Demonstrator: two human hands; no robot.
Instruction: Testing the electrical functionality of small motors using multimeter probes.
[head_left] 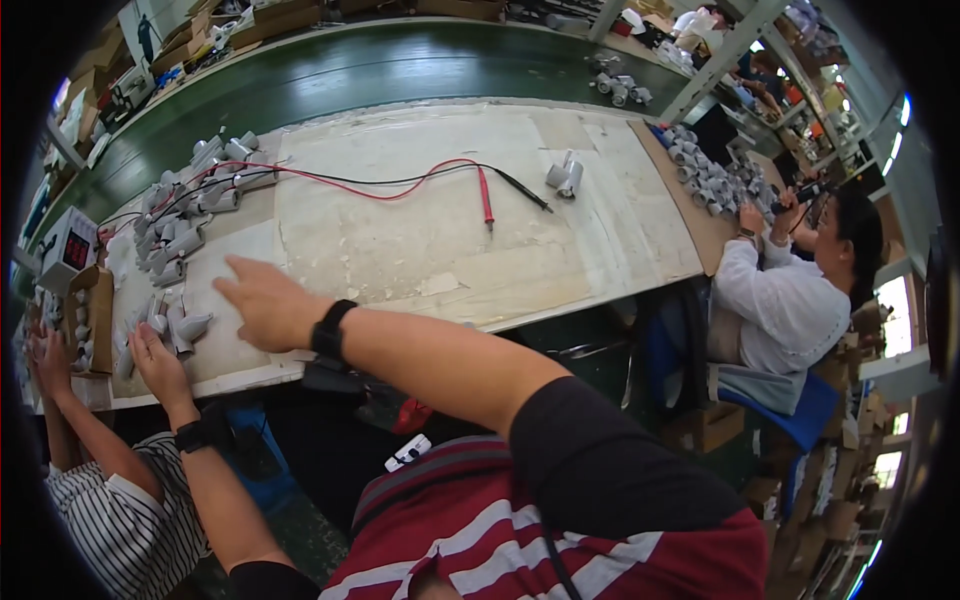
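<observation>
My right hand (268, 303) reaches left across the white tabletop (400, 240), fingers stretched apart and holding nothing. Just left of it lie a few loose grey-white cylindrical housings (188, 325) with thin wires. My left hand (160, 362) is beside these at the table's near edge, fingers extended against them; I see no firm grip. Beyond both hands is a pile of similar housings (180, 235). A red test probe (486, 205) and a black test probe (524, 192) rest mid-table, their leads running left over the pile. One single housing (566, 176) stands right of them.
A meter with a red display (70, 250) and a cardboard box of parts (92, 320) stand at the left, near a co-worker's hands (50, 362). A green conveyor belt (400, 62) runs behind the table. Another person (790, 290) sits at right by more housings (715, 175).
</observation>
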